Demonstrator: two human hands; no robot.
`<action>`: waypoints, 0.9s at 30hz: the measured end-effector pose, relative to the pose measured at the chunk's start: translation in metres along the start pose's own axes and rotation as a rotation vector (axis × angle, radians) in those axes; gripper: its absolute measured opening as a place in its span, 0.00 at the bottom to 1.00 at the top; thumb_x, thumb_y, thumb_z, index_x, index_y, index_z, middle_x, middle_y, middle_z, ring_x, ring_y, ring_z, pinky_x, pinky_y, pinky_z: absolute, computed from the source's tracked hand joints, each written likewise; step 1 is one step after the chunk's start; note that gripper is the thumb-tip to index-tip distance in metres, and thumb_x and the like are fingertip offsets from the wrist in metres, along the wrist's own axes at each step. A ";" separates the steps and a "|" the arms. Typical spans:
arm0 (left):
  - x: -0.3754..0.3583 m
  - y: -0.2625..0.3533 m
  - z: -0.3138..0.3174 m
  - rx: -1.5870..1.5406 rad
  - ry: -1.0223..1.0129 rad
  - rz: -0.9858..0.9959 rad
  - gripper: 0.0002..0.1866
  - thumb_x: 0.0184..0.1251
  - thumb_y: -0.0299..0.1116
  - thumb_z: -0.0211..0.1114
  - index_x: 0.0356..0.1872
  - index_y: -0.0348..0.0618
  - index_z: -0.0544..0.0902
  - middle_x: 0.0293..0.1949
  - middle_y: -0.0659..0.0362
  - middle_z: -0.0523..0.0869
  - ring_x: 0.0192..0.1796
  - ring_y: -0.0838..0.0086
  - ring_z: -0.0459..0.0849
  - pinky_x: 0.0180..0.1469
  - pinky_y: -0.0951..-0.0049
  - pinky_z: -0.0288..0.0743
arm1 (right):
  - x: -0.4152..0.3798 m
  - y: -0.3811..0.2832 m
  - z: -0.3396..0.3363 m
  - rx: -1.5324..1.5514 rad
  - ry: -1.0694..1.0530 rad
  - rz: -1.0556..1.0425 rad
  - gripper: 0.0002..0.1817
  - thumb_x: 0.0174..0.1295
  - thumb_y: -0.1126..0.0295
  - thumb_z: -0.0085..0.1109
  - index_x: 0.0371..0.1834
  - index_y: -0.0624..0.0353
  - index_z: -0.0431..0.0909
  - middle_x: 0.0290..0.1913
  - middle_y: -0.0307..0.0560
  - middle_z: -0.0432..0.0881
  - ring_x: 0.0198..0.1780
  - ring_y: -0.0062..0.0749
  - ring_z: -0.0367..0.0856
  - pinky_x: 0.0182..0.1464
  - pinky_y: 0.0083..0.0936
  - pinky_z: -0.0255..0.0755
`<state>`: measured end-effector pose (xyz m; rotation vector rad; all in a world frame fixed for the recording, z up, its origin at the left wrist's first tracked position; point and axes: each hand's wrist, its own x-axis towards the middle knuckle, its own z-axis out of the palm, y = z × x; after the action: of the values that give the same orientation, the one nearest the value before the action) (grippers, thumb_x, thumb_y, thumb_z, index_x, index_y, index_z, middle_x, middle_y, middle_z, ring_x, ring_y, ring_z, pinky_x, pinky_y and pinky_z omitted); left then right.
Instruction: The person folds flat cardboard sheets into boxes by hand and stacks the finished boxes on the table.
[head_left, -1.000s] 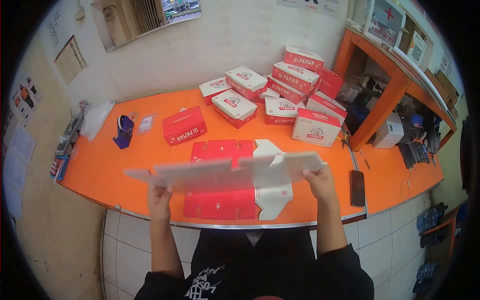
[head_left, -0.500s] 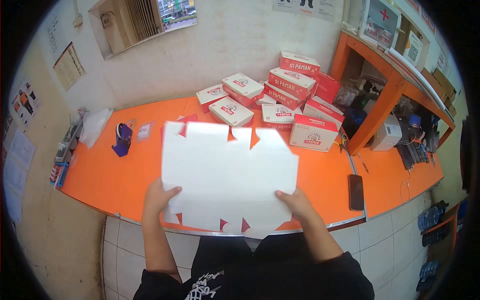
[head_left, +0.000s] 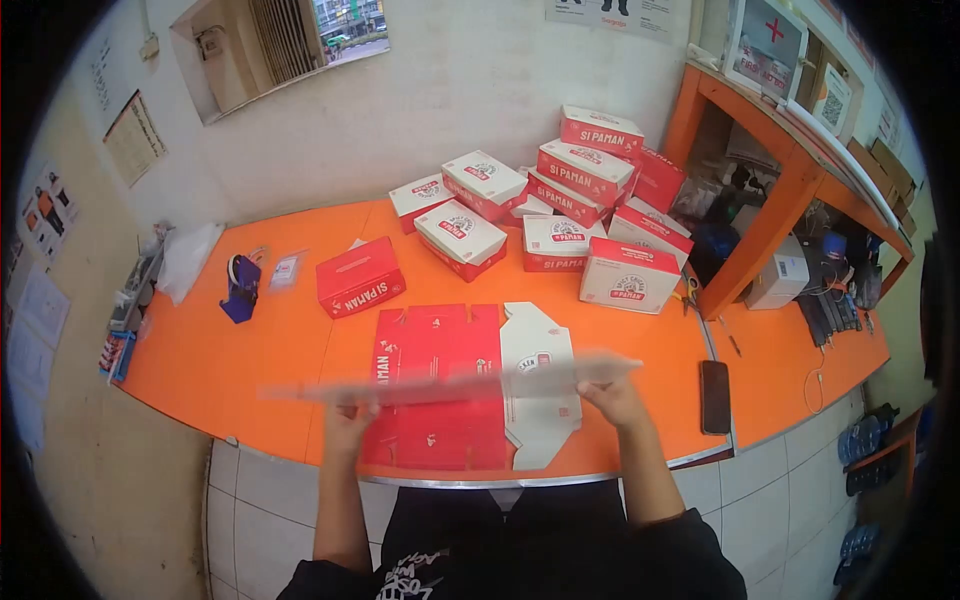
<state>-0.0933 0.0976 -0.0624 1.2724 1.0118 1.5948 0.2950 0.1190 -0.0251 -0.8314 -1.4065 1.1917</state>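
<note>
Fingers of both hands are pinched shut on a flat cardboard sheet [head_left: 450, 380], one hand at each end. It looks blurry and is seen from its thin edge, held level in the air above the orange counter [head_left: 230, 350]. The left hand [head_left: 348, 418] grips it near the left side and the right hand [head_left: 612, 398] grips it near the right side. Under the sheet, a stack of flat unfolded boxes [head_left: 440, 395], red and white, lies on the counter close to the front edge. All the made-up boxes are closed, so you cannot tell what is inside them. One red box [head_left: 360, 277] sits alone, just behind the flat stack. A big pile of red and white boxes [head_left: 560, 205] sits at the back by the wall, some on top of others. A blue tape holder [head_left: 240, 285] stands to the left, with bare orange counter around it. A black phone [head_left: 714, 383] lies to the right, near the counter's front edge.
</note>
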 end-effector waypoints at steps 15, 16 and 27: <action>0.025 0.052 0.021 1.406 -0.082 -0.414 0.27 0.46 0.30 0.68 0.51 0.32 0.74 0.42 0.45 0.84 0.40 0.58 0.84 0.43 0.65 0.77 | -0.041 0.047 0.066 0.084 0.225 0.741 0.23 0.60 0.73 0.55 0.58 0.72 0.64 0.52 0.59 0.74 0.51 0.42 0.76 0.53 0.35 0.71; 0.020 0.043 0.031 1.466 -0.050 -0.424 0.27 0.46 0.30 0.68 0.52 0.34 0.74 0.42 0.44 0.83 0.40 0.57 0.83 0.44 0.65 0.76 | -0.040 0.040 0.067 0.123 0.239 0.785 0.23 0.60 0.74 0.55 0.58 0.73 0.64 0.52 0.60 0.74 0.51 0.43 0.76 0.53 0.35 0.72; 0.006 -0.023 0.085 2.014 -0.382 -0.183 0.30 0.60 0.29 0.50 0.67 0.37 0.60 0.63 0.48 0.69 0.49 0.61 0.80 0.49 0.66 0.73 | -0.041 0.035 0.055 0.352 0.283 0.825 0.24 0.60 0.76 0.54 0.59 0.74 0.61 0.53 0.62 0.73 0.52 0.46 0.75 0.53 0.37 0.72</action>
<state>-0.0074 0.1184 -0.0687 2.2890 2.3911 -0.4122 0.2457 0.0774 -0.0663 -1.3134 -0.5778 1.7810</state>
